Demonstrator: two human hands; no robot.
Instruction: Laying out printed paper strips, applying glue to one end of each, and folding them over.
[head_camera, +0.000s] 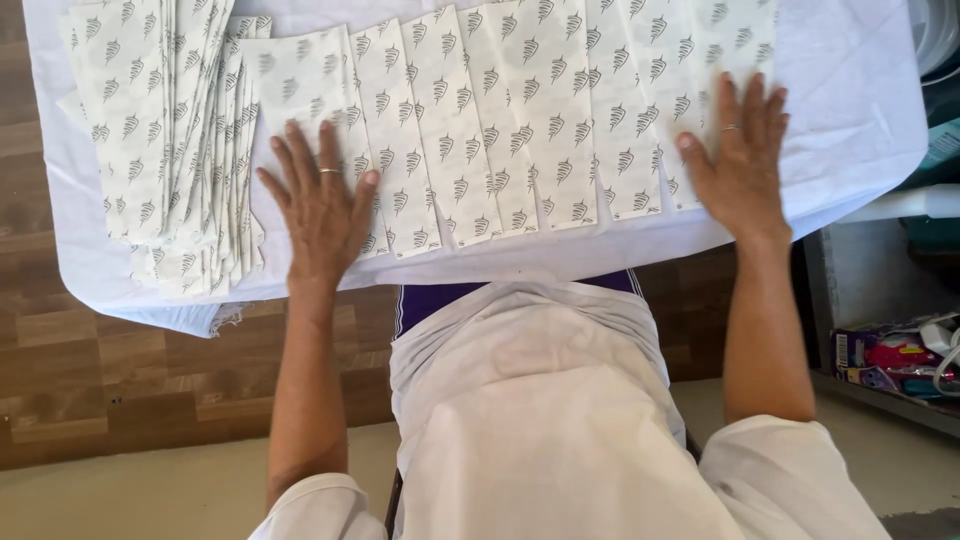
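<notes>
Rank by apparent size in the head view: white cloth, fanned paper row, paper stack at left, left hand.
1. white cloth
2. fanned paper row
3. paper stack
4. left hand
Row and stack both run off the top edge, so their full extents are unseen; the row looks wider.

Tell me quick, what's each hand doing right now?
Left hand: open, flat on the printed sheets, holding nothing.
Right hand: open, flat on the sheets, holding nothing.
</notes>
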